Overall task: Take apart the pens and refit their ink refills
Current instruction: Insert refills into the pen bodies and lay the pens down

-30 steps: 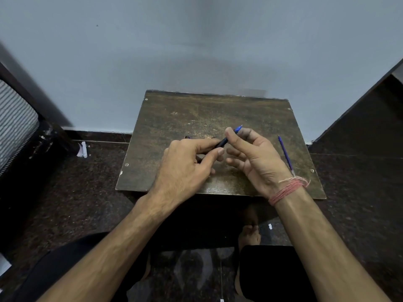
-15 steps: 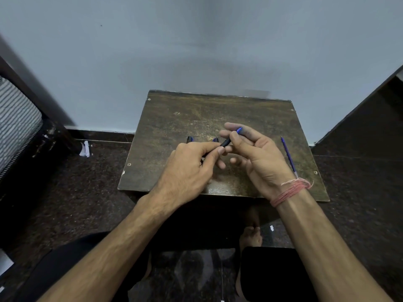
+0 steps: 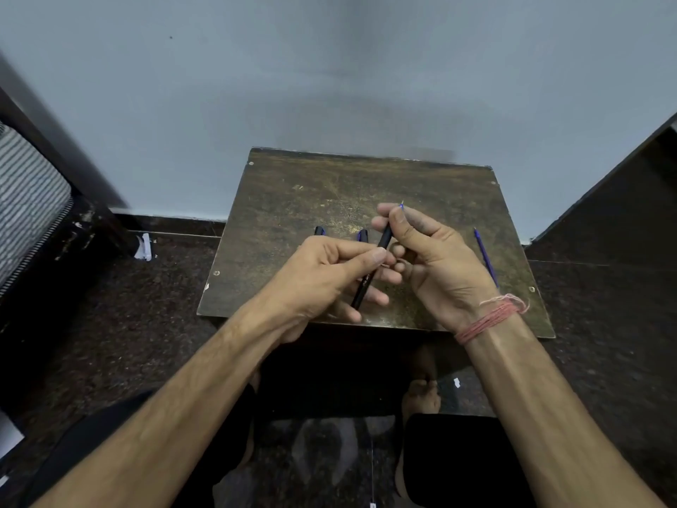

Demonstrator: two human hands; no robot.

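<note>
A black pen [image 3: 370, 273] with a blue tip slants over the small brown table [image 3: 300, 199]. My left hand [image 3: 322, 280] pinches its lower barrel between thumb and fingers. My right hand [image 3: 432, 265] grips its upper end, and the blue point sticks out above the fingers. A loose blue ink refill [image 3: 485, 256] lies on the table just right of my right hand. Behind my left hand lie two more pens [image 3: 319, 231], the second pen [image 3: 362, 235] mostly hidden by my knuckles.
The table stands against a pale wall [image 3: 329, 86] on a dark speckled floor [image 3: 110, 317]. A dark piece of furniture with a striped cushion [image 3: 25, 199] is at the left, a dark panel [image 3: 622, 185] at the right. My bare foot [image 3: 421, 390] shows under the table.
Both hands have lifted and tilted the pen more upright, so more of its black barrel shows. The pens behind my left hand are now more visible.
</note>
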